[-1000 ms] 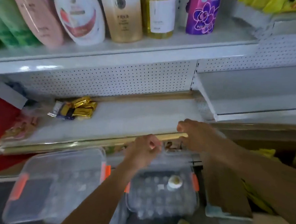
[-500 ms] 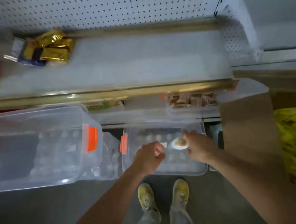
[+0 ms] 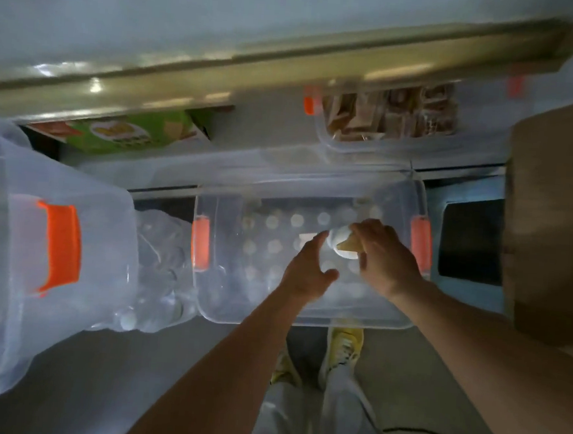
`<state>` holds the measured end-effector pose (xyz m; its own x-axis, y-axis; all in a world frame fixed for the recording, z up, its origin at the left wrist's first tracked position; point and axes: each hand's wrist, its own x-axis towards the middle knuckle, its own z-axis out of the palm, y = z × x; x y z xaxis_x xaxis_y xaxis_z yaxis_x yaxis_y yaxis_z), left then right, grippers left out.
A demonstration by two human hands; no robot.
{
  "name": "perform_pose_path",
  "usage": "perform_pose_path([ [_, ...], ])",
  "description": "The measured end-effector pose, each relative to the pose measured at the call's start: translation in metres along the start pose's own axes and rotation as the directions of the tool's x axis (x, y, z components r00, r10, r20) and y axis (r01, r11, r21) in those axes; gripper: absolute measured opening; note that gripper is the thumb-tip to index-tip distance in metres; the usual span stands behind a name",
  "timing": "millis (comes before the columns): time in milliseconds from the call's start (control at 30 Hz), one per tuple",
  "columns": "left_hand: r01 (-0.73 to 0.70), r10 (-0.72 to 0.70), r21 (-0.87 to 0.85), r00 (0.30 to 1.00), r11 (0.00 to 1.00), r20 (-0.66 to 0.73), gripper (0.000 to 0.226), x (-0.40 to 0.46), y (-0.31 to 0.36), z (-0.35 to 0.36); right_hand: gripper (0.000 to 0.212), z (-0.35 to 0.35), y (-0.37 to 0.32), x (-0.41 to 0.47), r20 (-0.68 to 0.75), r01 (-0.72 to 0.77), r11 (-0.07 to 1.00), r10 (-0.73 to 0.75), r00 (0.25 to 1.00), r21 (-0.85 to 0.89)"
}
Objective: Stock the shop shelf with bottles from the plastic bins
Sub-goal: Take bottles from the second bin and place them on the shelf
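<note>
Both hands had dropped from the shelf edge into the clear bin (image 3: pixel 305 313) — right hand (image 3: pixel 385 257) pinched a white-capped bottle (image 3: pixel 341 242), left hand (image 3: pixel 308 269) open beside it. Many bottles remained; stocking barely begun.

A green snack box (image 3: pixel 128 134) lies under the shelf edge, well off to the upper left of the fingers (image 3: pixel 317 242). A clear container of brown packets (image 3: pixel 390 117), with an orange clip on its left end, sits above the fingers. A brown cardboard box (image 3: pixel 553 215) stands to their right, with a blue tray (image 3: pixel 466 195) just left of it. Below the fingers, two yellow shoes (image 3: pixel 345 346) and pale trousers (image 3: pixel 315 418) stand on the grey floor (image 3: pixel 96 390).
</note>
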<state>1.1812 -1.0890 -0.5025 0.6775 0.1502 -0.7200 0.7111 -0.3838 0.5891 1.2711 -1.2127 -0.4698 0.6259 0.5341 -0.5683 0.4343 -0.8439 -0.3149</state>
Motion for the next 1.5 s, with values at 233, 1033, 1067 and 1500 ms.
perform_pose_path([
  [233,-0.01,0.009,0.024,0.999,1.0,0.051,0.081,0.03,0.003,0.003,0.047,-0.001,0.015,-0.001,-0.106,0.116,0.993,-0.112,0.988,0.028],
  [1033,0.029,0.004,-0.294,0.994,0.956,0.11,0.089,-0.121,0.053,-0.104,0.008,-0.201,-0.109,-0.075,0.121,0.128,0.97,-0.155,0.98,0.206],
  [1067,0.021,0.01,-0.297,0.994,0.955,0.104,0.088,-0.131,0.056,-0.11,0.011,-0.214,-0.116,-0.081,0.113,0.125,0.963,-0.155,0.981,0.24],
  [1500,-0.296,0.274,-0.193,0.953,0.935,-0.131,0.071,-0.268,0.117,-0.205,0.026,-0.346,-0.192,-0.179,0.043,0.116,0.823,-0.169,0.985,0.556],
])
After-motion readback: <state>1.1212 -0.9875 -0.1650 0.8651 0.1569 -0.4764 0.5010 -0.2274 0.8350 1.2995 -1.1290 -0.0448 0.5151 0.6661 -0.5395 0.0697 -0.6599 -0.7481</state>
